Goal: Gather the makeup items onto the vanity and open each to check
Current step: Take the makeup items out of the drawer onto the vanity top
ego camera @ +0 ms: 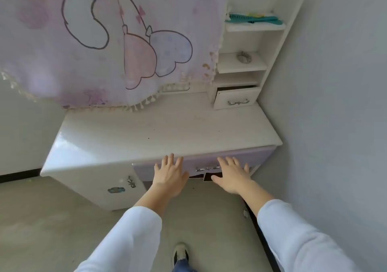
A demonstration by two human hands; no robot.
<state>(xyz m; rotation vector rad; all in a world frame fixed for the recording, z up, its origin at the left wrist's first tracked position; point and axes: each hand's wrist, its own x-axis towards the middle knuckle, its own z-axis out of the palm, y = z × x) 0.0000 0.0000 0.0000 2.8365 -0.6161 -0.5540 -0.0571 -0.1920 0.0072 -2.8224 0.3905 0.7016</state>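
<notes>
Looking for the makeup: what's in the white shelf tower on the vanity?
On the upper shelf lie teal comb-like items, with a small greyish ring one shelf below. The little drawer is barely ajar, so its contents are hidden.

White glossy vanity (167, 129) in rm corner; lilac front drawer (259, 156) w/ silver handle (207, 168).

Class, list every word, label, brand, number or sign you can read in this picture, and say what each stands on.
No text can be read.
The cloth above the vanity shows only a cartoon drawing, no letters.
The sticker on the cabinet door is too blurred to tell if it bears any writing.
</notes>
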